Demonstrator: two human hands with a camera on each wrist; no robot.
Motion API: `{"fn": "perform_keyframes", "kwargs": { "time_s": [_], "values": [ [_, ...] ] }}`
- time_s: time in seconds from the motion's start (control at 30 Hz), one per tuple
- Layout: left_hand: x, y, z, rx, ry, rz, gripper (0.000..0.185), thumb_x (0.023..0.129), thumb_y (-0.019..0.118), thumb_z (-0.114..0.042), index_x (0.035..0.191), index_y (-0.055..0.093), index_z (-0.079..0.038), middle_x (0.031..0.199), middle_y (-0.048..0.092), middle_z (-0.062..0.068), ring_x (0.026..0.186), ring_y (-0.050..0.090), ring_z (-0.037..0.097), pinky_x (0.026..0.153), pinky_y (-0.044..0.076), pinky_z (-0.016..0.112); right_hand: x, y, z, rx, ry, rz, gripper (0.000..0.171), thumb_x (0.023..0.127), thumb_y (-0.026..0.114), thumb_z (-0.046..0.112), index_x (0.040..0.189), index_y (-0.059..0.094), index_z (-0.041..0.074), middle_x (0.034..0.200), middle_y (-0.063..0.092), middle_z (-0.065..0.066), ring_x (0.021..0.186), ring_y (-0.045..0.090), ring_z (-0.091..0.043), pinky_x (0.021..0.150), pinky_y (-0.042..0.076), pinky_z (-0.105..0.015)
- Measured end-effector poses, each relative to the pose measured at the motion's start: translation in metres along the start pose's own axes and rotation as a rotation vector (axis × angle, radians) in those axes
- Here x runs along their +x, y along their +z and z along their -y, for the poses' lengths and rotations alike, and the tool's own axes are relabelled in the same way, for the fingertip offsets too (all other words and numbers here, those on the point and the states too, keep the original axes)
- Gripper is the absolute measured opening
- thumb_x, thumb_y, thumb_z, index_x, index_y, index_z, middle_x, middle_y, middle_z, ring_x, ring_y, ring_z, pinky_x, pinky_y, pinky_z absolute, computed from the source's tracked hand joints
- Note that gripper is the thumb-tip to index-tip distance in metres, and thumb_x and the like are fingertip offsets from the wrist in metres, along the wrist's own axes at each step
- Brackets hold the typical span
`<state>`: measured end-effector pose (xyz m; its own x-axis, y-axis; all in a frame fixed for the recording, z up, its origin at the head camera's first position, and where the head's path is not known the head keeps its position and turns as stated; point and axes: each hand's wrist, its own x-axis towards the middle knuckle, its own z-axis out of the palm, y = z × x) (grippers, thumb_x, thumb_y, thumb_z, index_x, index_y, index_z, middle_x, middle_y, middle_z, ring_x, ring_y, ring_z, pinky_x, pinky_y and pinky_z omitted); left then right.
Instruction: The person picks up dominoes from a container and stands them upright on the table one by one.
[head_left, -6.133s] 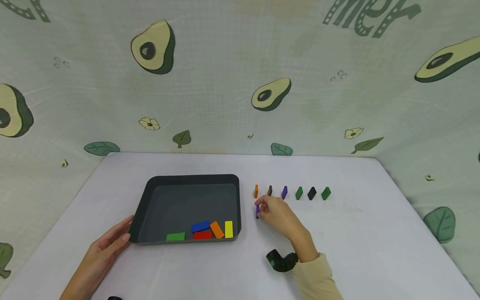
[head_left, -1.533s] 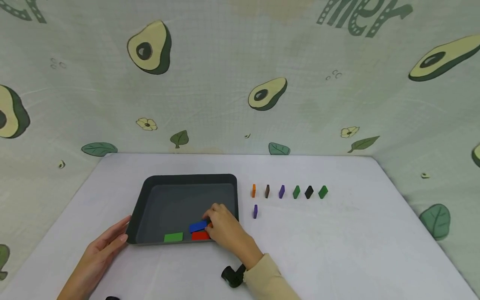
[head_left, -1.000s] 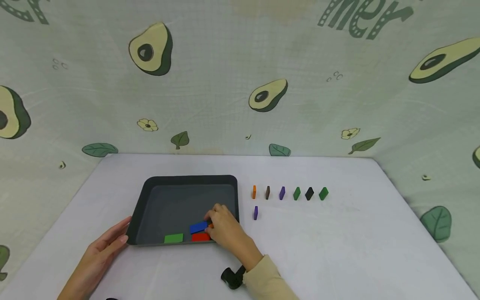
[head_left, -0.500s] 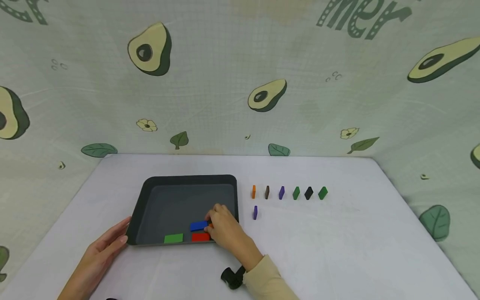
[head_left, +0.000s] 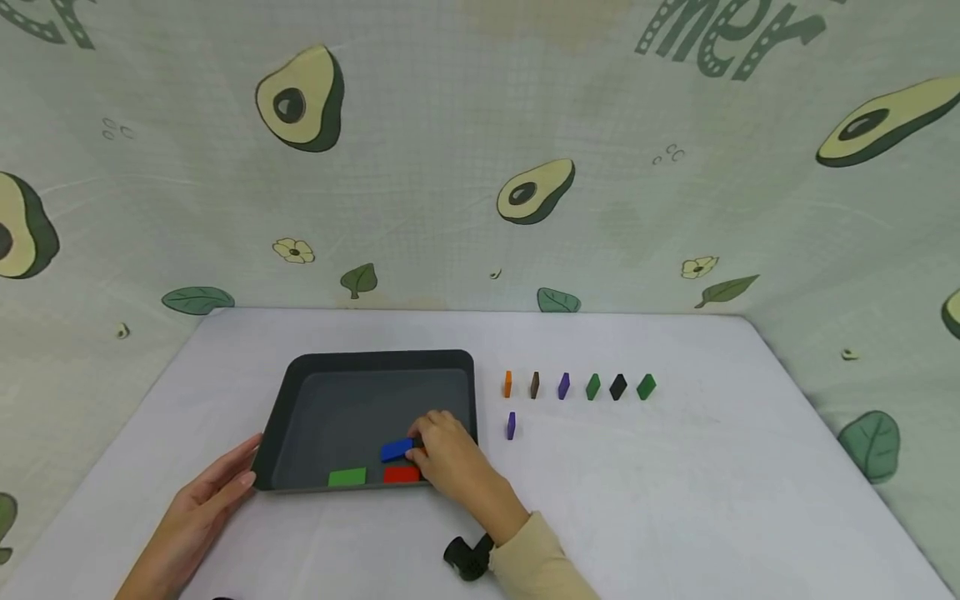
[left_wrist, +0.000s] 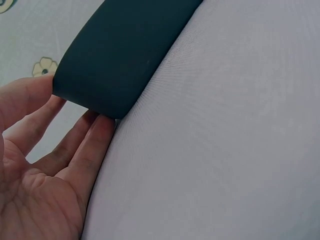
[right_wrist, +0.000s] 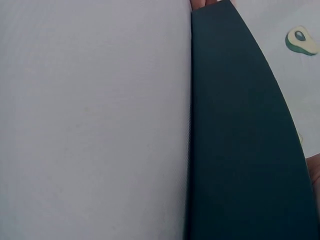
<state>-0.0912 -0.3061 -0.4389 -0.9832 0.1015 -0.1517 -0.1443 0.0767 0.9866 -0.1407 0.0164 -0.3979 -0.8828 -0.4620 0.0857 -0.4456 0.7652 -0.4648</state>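
A dark grey tray (head_left: 352, 360) lies on the white table. My left hand (head_left: 206, 504) rests against its near left corner; in the left wrist view the fingertips and thumb touch the tray wall (left_wrist: 115, 55), fingers fairly straight. Inside the tray, my right hand (head_left: 453, 458) pinches the right end of a flat blue block (head_left: 396, 451), which is slightly tilted. A red block (head_left: 401, 474) lies just below it, and a green block (head_left: 347, 477) to the left. A sliver of orange block (head_left: 422, 451) shows by the thumb. The right hand's fingertips are hidden in the right wrist view.
Right of the tray stands a row of small upright blocks: orange (head_left: 507, 384), brown (head_left: 535, 385), purple (head_left: 564, 386), green (head_left: 593, 387), black (head_left: 618, 387), green (head_left: 647, 387). Another purple block (head_left: 512, 426) stands in front of the orange one. A patterned cloth (head_left: 420, 183) hangs behind.
My right hand has left the front purple block, now standing alone, and moved left into the tray. The blue block has shifted and turned slightly under its fingers. My left hand stays put.
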Motion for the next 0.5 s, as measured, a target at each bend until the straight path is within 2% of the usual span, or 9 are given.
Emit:
{"fn": "perform_keyframes", "kwargs": {
  "time_s": [0.3, 0.5],
  "values": [
    [-0.001, -0.0007, 0.0005, -0.02, 0.038, 0.019, 0.052, 0.099, 0.046, -0.012, 0.147, 0.027, -0.009, 0.126, 0.045, -0.026, 0.112, 0.043, -0.019, 0.085, 0.042, 0.004, 0.0004, -0.0038, 0.0017, 0.06, 0.008, -0.024, 0.019, 0.088, 0.065, 0.017, 0.104, 0.065, 0.008, 0.092, 0.065, 0.0, 0.082, 0.051, -0.009, 0.073, 0.048, -0.017],
    [-0.001, -0.0007, 0.0014, -0.016, 0.039, 0.019, 0.052, 0.099, 0.046, -0.013, 0.147, 0.027, -0.009, 0.126, 0.045, -0.026, 0.112, 0.043, -0.018, 0.085, 0.042, 0.004, -0.0009, -0.009, 0.0032, 0.148, 0.034, -0.009, 0.018, 0.09, 0.062, 0.012, 0.107, 0.062, 0.006, 0.09, 0.064, -0.002, 0.077, 0.051, -0.007, 0.067, 0.048, -0.013]
  ]
}}
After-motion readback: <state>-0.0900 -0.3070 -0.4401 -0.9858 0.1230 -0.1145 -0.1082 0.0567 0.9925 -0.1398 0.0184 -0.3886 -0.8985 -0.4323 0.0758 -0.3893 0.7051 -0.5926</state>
